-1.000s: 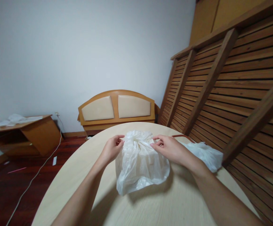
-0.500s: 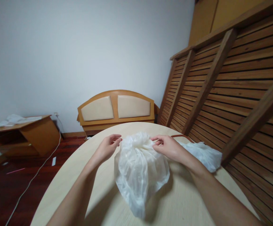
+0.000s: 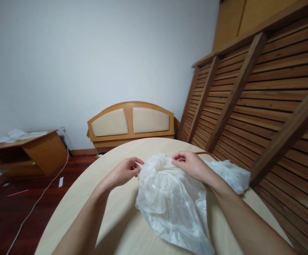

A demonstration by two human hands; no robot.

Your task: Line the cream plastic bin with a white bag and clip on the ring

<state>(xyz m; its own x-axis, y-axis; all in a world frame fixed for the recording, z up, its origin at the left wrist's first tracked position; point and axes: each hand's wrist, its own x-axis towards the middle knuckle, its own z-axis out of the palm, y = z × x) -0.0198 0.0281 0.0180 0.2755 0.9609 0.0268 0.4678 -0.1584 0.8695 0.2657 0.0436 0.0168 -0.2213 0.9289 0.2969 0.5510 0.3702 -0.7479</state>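
Observation:
A white, thin plastic bag sits in front of me, bulging, with its top gathered and twisted. What it holds is hidden by the plastic. My right hand pinches the gathered plastic at the upper right of the bag between thumb and fingers. At the bag's upper left edge is my left hand, its fingers curved and a gap showing between thumb and forefinger. Whether the left fingertips touch the plastic is hard to make out. Under the bag lies a pale round table.
A second white plastic bag lies at the table's right edge, by a brown cord. Wooden slatted panels lean on the right. Behind stand a headboard and, left, a low cabinet. A white cable crosses the floor.
The bag has turned and shifted to the right, its lower corner swinging right and nearer to me. My left hand has moved slightly right and down; the right hand stays near the top.

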